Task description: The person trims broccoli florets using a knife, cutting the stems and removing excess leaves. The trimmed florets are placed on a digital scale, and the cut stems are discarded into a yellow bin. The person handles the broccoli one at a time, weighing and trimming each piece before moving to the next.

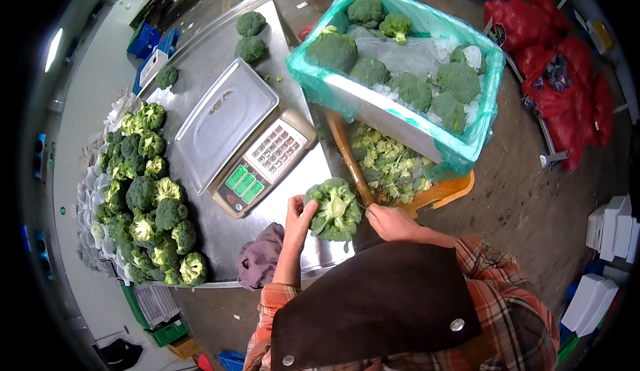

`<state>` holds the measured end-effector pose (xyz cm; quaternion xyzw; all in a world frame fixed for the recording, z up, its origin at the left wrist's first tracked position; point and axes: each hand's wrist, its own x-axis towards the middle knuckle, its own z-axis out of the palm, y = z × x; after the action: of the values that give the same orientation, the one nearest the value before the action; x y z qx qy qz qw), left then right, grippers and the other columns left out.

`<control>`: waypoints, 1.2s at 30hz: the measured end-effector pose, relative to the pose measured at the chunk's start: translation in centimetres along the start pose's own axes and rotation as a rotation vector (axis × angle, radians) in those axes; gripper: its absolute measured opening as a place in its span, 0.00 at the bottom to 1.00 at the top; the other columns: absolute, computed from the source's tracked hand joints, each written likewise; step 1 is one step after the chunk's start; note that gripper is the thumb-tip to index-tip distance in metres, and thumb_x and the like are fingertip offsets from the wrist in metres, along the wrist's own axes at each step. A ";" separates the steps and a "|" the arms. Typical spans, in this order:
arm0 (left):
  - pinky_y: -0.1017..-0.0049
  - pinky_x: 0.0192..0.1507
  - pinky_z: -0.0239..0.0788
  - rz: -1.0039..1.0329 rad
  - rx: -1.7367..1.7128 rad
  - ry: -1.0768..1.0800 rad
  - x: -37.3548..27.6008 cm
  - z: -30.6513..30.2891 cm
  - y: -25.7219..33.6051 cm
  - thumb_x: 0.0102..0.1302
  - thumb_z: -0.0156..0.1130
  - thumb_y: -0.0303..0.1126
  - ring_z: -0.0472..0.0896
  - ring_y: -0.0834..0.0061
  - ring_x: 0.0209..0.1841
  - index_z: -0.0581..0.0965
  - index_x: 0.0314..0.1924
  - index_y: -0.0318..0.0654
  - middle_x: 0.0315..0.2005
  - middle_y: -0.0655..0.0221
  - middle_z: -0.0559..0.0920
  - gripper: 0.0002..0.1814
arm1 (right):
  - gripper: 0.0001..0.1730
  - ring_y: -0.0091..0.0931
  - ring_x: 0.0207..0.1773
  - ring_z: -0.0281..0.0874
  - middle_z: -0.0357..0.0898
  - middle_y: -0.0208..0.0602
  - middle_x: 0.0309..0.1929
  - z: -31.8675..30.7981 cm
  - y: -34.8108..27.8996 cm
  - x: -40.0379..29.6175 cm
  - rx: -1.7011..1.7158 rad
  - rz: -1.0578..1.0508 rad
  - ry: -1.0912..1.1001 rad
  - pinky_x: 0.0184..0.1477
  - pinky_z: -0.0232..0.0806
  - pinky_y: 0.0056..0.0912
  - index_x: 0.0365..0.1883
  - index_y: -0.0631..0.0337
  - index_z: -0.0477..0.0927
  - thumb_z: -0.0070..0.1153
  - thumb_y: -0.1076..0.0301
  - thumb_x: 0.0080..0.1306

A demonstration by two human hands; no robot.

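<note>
My left hand (300,217) grips a broccoli head (334,211) at its left side, thumb on top. The head is turned so its pale cut stem and branches face up, over the near edge of the steel table. To its right, my right hand (392,222) has its fingers curled beside the lower end of a brown wooden bar (352,163). Whether the fingers hold anything is hidden. Left of the broccoli stands a digital scale (272,153) with lit green displays and a bare metal pan (227,123).
Piled broccoli (145,206) lines the steel table's (225,251) left side, near a purple cloth (261,256). Beyond the bar, a green-lined foam box (387,113) holds broccoli and ice above an orange crate (452,191) of trimmings (390,163). Red mesh sacks (565,86) stand right.
</note>
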<state>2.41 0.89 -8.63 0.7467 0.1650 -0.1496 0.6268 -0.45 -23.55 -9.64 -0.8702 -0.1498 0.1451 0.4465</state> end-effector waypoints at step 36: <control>0.68 0.56 0.58 0.299 0.394 0.276 -0.9 8.7 1.4 0.48 0.70 0.36 0.66 0.63 0.52 0.64 0.54 0.28 0.48 0.55 0.66 0.36 | 0.08 0.41 0.21 0.77 0.76 0.46 0.18 0.0 1.8 0.2 -0.420 0.149 0.057 0.21 0.68 0.44 0.31 0.66 0.69 0.44 0.69 0.59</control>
<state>2.09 -7.98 -8.51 0.8835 0.1046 0.0187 0.4561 0.01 -24.52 -11.13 -0.9564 -0.0993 0.1187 0.2478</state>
